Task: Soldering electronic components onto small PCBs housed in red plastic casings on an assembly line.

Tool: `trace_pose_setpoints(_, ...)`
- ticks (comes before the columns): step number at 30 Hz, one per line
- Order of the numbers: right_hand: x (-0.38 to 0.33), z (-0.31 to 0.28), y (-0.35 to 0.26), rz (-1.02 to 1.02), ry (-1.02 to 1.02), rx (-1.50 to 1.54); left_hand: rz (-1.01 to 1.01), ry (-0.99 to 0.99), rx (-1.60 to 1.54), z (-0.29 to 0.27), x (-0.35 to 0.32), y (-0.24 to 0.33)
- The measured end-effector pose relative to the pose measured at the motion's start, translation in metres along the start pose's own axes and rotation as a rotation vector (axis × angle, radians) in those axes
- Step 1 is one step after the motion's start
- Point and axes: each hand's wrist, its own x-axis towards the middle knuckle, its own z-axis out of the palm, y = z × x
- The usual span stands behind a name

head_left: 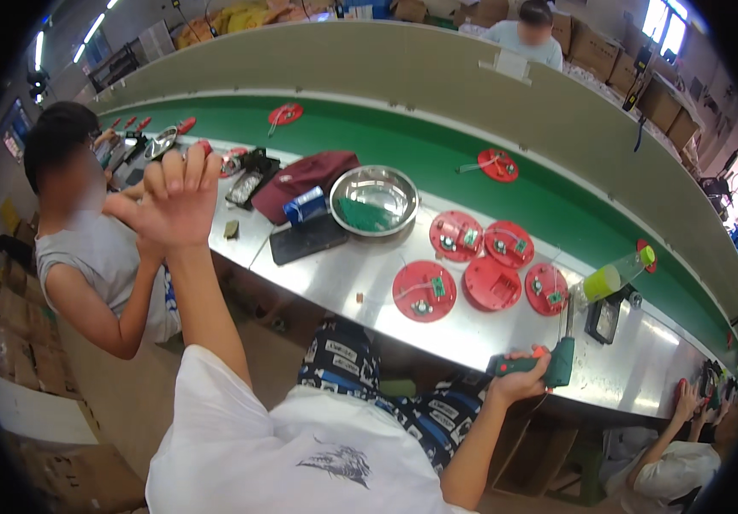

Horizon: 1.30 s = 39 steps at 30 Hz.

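My right hand (520,383) is wrapped round the handle of a green cordless screwdriver (562,364) at the table's front edge. The tool's long bit points away from me, beside a red round housing (546,289) with a small green circuit board. My left hand (179,201) is raised at the left, its thumb out and fingers partly bent, with nothing visible in it. More red housings lie grouped near the screwdriver: one with a board and wires (424,291), one with an open recess (492,285), and several others behind.
A steel bowl (375,201) holding small green pieces stands mid-table, by a black phone (309,239), a blue packet (305,206) and a maroon cap (300,182). A bottle (613,276) lies at the right. Red parts ride the green belt (437,154). A co-worker (99,248) sits at the left.
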Motion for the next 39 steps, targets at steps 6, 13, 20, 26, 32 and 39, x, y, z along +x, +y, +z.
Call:
trace_pose_setpoints(6, 0.009, -0.007, 0.016, -0.016, -0.036, 0.010, -0.490, 0.114, 1.219, -0.013, -0.002, -0.090)
trace_pose_setpoints(13, 0.000, -0.003, 0.003, -0.065, -0.029, -0.018, -0.637, -0.510, 1.602, -0.082, -0.042, -0.236)
trace_pose_setpoints(20, 0.000, -0.006, 0.004, -0.063, -0.063, -0.021, -0.760, -0.573, 1.634, -0.094, -0.040, -0.280)
trace_pose_setpoints(26, 0.001, 0.001, 0.002, -0.031, -0.076, -0.026, -0.678, -0.347, 1.377, -0.104, -0.038, -0.275)
trace_pose_setpoints(32, -0.001, 0.002, 0.002, -0.062, -0.088, -0.060, -0.705, -0.114, 1.261, -0.106, -0.033, -0.262)
trace_pose_setpoints(39, -0.002, -0.004, -0.001, -0.063, -0.101, -0.083, -0.653, 0.139, 0.869, -0.099, -0.034, -0.262)
